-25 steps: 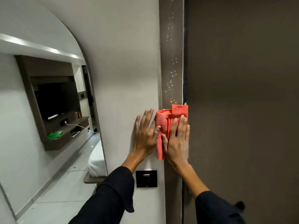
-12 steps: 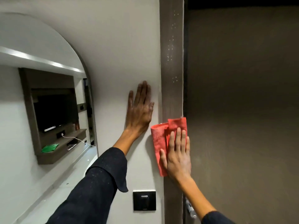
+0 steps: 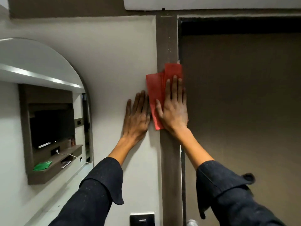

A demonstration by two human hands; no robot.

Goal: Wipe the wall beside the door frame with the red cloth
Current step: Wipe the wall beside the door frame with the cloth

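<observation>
A folded red cloth point(image 3: 154, 88) lies flat across the brown door frame point(image 3: 169, 160) and the edge of the pale wall point(image 3: 117, 62). My right hand point(image 3: 174, 110) presses on the cloth with its fingers spread and pointing up. My left hand point(image 3: 136, 118) rests flat on the wall just left of the cloth, fingers apart, holding nothing. Dark sleeves cover both forearms.
The brown door point(image 3: 244, 111) fills the right side, its top frame visible. A black wall switch point(image 3: 142, 219) sits low on the wall. An arched mirror point(image 3: 40, 103) at the left reflects a television and shelf. White specks dot the frame point(image 3: 170, 41) above the cloth.
My right hand has slid the cloth up along the frame. My left hand has come back down beside the cloth. The view has tilted up, showing the door's top.
</observation>
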